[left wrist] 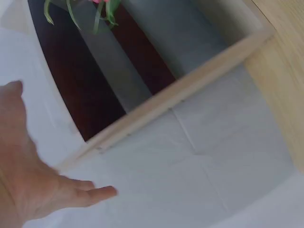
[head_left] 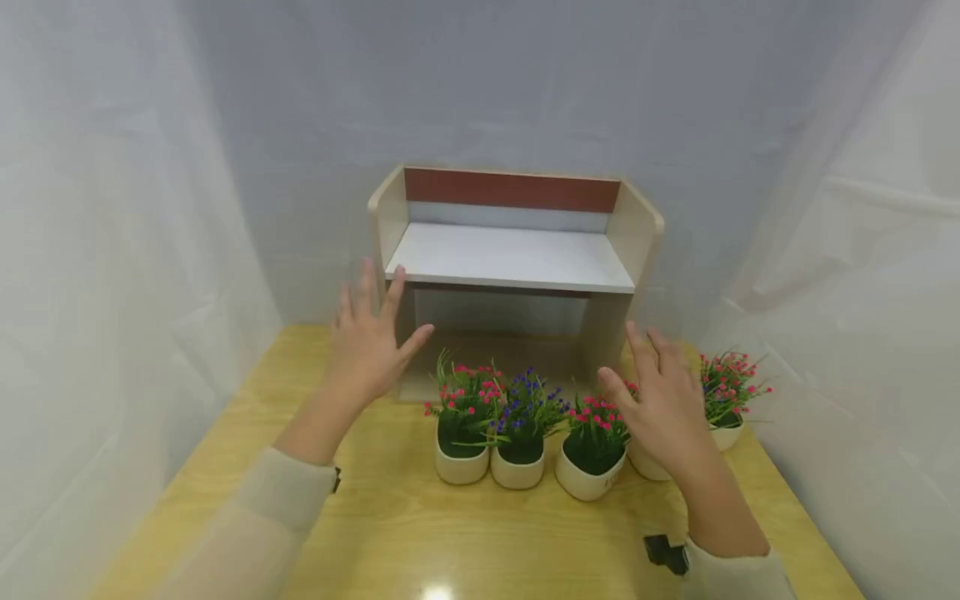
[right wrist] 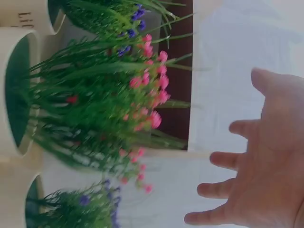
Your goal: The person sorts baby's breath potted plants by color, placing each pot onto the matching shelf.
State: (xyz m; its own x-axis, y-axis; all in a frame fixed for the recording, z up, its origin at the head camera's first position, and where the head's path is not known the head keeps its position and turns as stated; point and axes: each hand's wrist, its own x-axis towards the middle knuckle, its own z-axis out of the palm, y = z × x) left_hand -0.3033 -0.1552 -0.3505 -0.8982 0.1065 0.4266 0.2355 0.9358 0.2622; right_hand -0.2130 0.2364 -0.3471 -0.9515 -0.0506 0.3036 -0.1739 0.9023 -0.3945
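Note:
My left hand point(head_left: 367, 346) is raised with its fingers spread, holding nothing. It overlaps the left side of a small desk shelf point(head_left: 510, 257) in the head view. My right hand point(head_left: 663, 408), also spread and holding nothing, is above the potted plants on the right. It partly hides one white pot point(head_left: 647, 462). To its left stands a pot with pink flowers point(head_left: 588, 477), and to its right another pink-flowered pot point(head_left: 726, 435). Further left are a blue-purple-flowered pot point(head_left: 517, 473) and a pink-flowered pot point(head_left: 461, 467), side by side.
The shelf has pale side panels, a red-brown back strip point(head_left: 517, 190) and a white board above an open lower space. It stands at the back of a light wooden table point(head_left: 450, 542). Whitish sheeting point(head_left: 112, 250) hangs behind and on both sides.

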